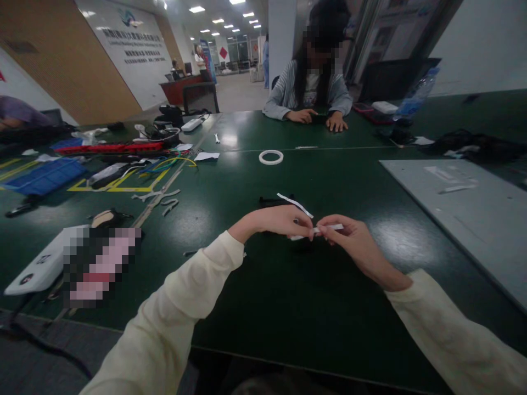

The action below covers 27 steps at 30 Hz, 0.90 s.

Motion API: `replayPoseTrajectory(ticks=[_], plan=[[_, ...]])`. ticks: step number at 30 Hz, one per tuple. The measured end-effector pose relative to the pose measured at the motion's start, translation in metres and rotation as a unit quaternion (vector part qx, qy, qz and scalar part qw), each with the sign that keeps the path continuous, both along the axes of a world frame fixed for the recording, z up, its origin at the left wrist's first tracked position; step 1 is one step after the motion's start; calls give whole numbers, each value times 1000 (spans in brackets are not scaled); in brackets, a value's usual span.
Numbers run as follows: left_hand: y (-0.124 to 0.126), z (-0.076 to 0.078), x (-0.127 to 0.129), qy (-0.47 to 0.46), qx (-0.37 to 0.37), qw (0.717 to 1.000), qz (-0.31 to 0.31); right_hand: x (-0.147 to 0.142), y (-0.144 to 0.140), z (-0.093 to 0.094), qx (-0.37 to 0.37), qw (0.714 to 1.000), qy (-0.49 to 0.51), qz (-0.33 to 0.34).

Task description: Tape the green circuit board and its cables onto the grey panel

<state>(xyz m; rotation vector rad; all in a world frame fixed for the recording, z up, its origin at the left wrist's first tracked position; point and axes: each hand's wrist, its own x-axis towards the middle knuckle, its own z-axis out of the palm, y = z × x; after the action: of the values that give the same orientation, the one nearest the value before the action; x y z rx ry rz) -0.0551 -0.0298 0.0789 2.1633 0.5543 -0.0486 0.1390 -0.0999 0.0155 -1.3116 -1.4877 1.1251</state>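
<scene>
- Both hands meet over the middle of the dark green bench point(263, 307), toward its near edge, working a narrow white strip point(302, 236)
- The left hand point(280, 220) has thumb and fingertips pressed together on the strip's left part; a loose white tail point(294, 203) curls up and away behind the knuckles
- The right hand point(354, 241) pinches the strip's other end, which pokes out to the right past its fingers
- The strip is held just above the bench top between the 2 hands, not lying on it; a small dark object point(269, 201) lies on the bench just behind the left hand
- By the look of it, the step in hand is peeling or separating the strip's layers; the next move calls for a firm pinch on both sides and a slow, even pull
- A white tape ring point(270, 157) lies well apart toward the far edge, where another person point(308, 88) sits with hands on the bench
- Tools and cables point(135, 164) crowd the left side; a grey board point(465, 214) lies at the right edge
</scene>
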Motion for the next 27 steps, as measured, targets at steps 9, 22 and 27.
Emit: replayPoseTrajectory(ticks=[9, 22, 27], plan=[[1, -18, 5, 93, 2, 993, 72, -2, -2, -7, 100, 965, -235, 52], [-13, -25, 13, 167, -2, 980, 111, -12, -2, -8, 81, 948, -304, 51], [-16, -21, 15, 197, 93, 969, 119, 0, 2, -12, 92, 920, -381, 25]])
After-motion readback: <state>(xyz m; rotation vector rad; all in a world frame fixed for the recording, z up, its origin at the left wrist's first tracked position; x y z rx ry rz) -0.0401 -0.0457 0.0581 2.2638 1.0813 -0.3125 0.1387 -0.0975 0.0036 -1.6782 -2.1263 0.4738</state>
